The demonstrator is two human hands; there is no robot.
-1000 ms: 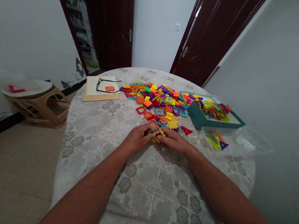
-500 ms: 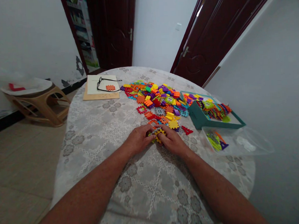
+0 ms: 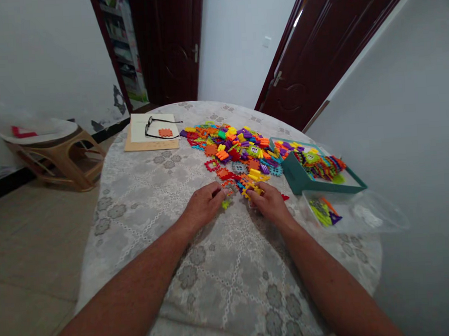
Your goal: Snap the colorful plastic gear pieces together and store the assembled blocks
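Note:
Both my hands rest on a round table (image 3: 143, 203) covered by a grey patterned cloth. My left hand (image 3: 204, 205) has its fingers curled beside a small yellow-green block piece (image 3: 225, 204) lying on the cloth. My right hand (image 3: 269, 203) pinches a yellow toothed block piece (image 3: 251, 189) at the near edge of a big heap of colourful interlocking blocks (image 3: 238, 149). The two hands are a short gap apart.
A teal box (image 3: 305, 181) with sorted blocks stands right of the heap. A clear plastic bag (image 3: 349, 213) with a few pieces lies nearer. Glasses (image 3: 160, 127) and an orange piece lie on papers (image 3: 151, 134) at the far left. A wooden stool (image 3: 62, 155) stands on the floor.
My hands were together over one yellow cluster; they have separated. My right hand has moved right and forward with a yellow piece, and a small piece lies by my left hand.

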